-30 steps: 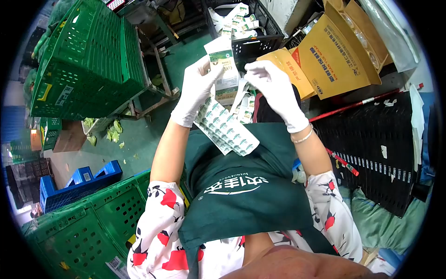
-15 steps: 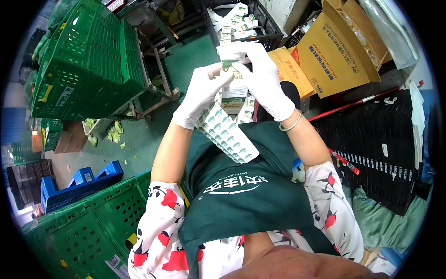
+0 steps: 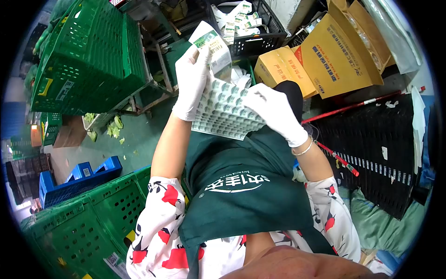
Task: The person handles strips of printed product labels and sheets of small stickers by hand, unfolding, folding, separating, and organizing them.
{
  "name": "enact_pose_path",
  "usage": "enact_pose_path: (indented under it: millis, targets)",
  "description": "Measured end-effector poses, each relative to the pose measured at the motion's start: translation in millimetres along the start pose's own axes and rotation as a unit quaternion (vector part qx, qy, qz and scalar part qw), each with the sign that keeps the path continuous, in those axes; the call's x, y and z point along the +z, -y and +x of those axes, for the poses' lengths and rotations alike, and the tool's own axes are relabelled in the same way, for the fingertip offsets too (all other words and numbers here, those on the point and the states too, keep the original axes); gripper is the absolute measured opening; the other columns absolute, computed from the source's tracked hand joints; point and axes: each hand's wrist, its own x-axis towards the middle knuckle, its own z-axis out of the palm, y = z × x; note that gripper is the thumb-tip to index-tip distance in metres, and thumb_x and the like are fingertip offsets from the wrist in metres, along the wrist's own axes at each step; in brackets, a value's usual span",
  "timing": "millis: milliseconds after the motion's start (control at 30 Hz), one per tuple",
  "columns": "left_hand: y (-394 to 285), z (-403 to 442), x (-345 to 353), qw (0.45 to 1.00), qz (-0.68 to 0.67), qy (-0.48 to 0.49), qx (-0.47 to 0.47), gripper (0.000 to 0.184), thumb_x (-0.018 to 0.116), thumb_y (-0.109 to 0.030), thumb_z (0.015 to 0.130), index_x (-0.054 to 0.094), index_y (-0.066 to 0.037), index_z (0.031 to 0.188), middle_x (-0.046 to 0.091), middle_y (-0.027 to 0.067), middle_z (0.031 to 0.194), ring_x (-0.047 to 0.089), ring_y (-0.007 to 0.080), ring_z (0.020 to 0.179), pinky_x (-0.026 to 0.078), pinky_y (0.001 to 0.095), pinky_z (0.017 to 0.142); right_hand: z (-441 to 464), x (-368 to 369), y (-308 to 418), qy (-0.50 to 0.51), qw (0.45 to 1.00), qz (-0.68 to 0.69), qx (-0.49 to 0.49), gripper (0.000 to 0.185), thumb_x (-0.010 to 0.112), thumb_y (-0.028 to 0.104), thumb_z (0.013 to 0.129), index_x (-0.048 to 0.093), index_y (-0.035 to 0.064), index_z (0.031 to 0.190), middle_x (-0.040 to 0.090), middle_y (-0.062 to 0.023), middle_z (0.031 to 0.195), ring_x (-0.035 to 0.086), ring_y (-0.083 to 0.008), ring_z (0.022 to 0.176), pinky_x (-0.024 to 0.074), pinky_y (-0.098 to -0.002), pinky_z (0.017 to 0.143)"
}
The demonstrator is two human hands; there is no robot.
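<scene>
My left hand (image 3: 191, 86), in a white glove, is closed on a white-and-green printed label (image 3: 216, 49), pinched between thumb and fingers. A sheet of stickers (image 3: 225, 111) with rows of small greenish prints hangs below, its left edge against the same hand. My right hand (image 3: 276, 111), also gloved, has its fingers curled at the sheet's upper right edge; the fingertips partly hide what they grip. Under both hands lies the dark green apron (image 3: 241, 186). Behind the sheet, white strips (image 3: 240, 76) show in part.
A black crate (image 3: 258, 44) with label strips stands ahead. Cardboard boxes (image 3: 341, 56) and black crates (image 3: 367, 149) are on the right, with a red pole (image 3: 334, 111) there. Green crates (image 3: 88, 60) are stacked left, near a blue pallet (image 3: 81, 179).
My hands have moved apart: the left upward with the label, the right down and to the right. The sticker sheet has been raised and spread out between them.
</scene>
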Motion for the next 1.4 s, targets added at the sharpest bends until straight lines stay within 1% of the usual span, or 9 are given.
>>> enact_pose_path:
  millis: [267, 367, 467, 600, 933, 1033, 1167, 1267, 1400]
  targets:
    - [3.3, -4.8, 6.6, 0.982, -0.039, -0.103, 0.156, 0.023, 0.060, -0.007, 0.098, 0.064, 0.005, 0.118, 0.069, 0.0060, 0.106, 0.060, 0.0072, 0.092, 0.048, 0.0227, 0.082, 1.0, 9.6, -16.9, -0.044, 0.993, -0.021, -0.105, 0.033, 0.067, 0.020, 0.092, 0.065, 0.0009, 0.118, 0.065, -0.0070, 0.076, 0.056, -0.0080, 0.068, 0.0482, -0.0248, 0.068]
    - [9.1, 0.9, 7.3, 0.975, 0.002, -0.130, 0.182, 0.020, 0.061, -0.006, 0.097, 0.065, 0.004, 0.114, 0.071, 0.0067, 0.099, 0.061, 0.0076, 0.086, 0.050, 0.0244, 0.078, 3.2, -2.1, 5.0, 0.051, 0.997, -0.045, 0.045, 0.039, 0.068, 0.021, 0.092, 0.061, 0.0053, 0.127, 0.066, -0.0084, 0.087, 0.059, -0.0101, 0.075, 0.0491, -0.0256, 0.072]
    - [16.5, 2.8, 10.2, 0.959, 0.109, -0.149, 0.214, 0.018, 0.064, -0.007, 0.094, 0.066, 0.001, 0.110, 0.072, 0.0086, 0.084, 0.061, 0.0078, 0.073, 0.052, 0.0266, 0.070, 9.3, 11.3, 15.2, -0.144, 0.954, -0.209, -0.158, 0.046, 0.068, 0.021, 0.090, 0.058, 0.0106, 0.134, 0.065, -0.0096, 0.104, 0.062, -0.0148, 0.086, 0.0509, -0.0280, 0.078]
    - [16.4, 0.8, 19.5, 0.958, 0.130, -0.147, 0.207, 0.016, 0.064, -0.007, 0.094, 0.065, 0.001, 0.107, 0.071, 0.0097, 0.082, 0.059, 0.0076, 0.072, 0.051, 0.0266, 0.069, 25.4, 23.7, 24.0, -0.175, 0.877, -0.318, -0.315, 0.046, 0.066, 0.015, 0.085, 0.060, 0.0100, 0.130, 0.062, -0.0068, 0.108, 0.061, -0.0224, 0.100, 0.0527, -0.0324, 0.082]
    - [32.7, 15.0, 4.2, 0.981, 0.078, -0.127, 0.121, 0.018, 0.060, -0.007, 0.096, 0.065, 0.004, 0.110, 0.072, 0.0061, 0.093, 0.060, 0.0066, 0.081, 0.050, 0.0251, 0.073, 16.3, 36.5, 12.8, -0.147, 0.836, -0.369, -0.378, 0.041, 0.064, 0.000, 0.083, 0.066, 0.0071, 0.123, 0.066, -0.0107, 0.101, 0.066, -0.0256, 0.088, 0.0552, -0.0313, 0.074]
    - [35.1, 20.0, -6.5, 0.996, 0.013, -0.053, 0.070, 0.023, 0.060, -0.007, 0.096, 0.065, 0.006, 0.115, 0.072, 0.0062, 0.101, 0.062, 0.0075, 0.087, 0.050, 0.0247, 0.078, 9.8, 23.2, 24.6, -0.138, 0.890, -0.152, -0.407, 0.034, 0.064, -0.001, 0.088, 0.067, 0.0055, 0.121, 0.067, -0.0088, 0.100, 0.066, -0.0189, 0.085, 0.0541, -0.0276, 0.073]
    - [8.2, 5.6, -11.7, 0.988, -0.011, 0.146, -0.045, 0.039, 0.064, -0.011, 0.095, 0.058, 0.005, 0.130, 0.067, 0.0075, 0.119, 0.061, 0.0107, 0.105, 0.047, 0.0257, 0.093, 24.6, -31.8, 48.9, -0.078, 0.990, 0.111, -0.042, 0.024, 0.061, 0.016, 0.096, 0.067, 0.0003, 0.114, 0.065, -0.0032, 0.095, 0.058, -0.0051, 0.075, 0.0460, -0.0204, 0.064]
    - [2.1, -0.5, -11.0, 0.969, -0.006, 0.238, -0.066, 0.045, 0.065, -0.007, 0.093, 0.054, 0.004, 0.136, 0.066, 0.0055, 0.121, 0.060, 0.0085, 0.104, 0.049, 0.0260, 0.093, 65.4, -51.4, 12.8, -0.014, 0.988, 0.001, -0.151, 0.033, 0.062, 0.034, 0.096, 0.067, 0.0030, 0.085, 0.054, 0.0039, 0.068, 0.045, -0.0026, 0.060, 0.0342, -0.0196, 0.054]
    - [-1.4, -5.1, -9.5, 0.955, -0.016, 0.277, -0.103, 0.040, 0.066, -0.012, 0.094, 0.059, 0.004, 0.130, 0.067, 0.0057, 0.116, 0.060, 0.0070, 0.098, 0.050, 0.0255, 0.090, 80.3, -40.4, 16.9, 0.101, 0.994, 0.044, -0.029, 0.040, 0.068, 0.038, 0.092, 0.073, -0.0016, 0.093, 0.063, -0.0038, 0.067, 0.052, -0.0080, 0.061, 0.0433, -0.0263, 0.056]
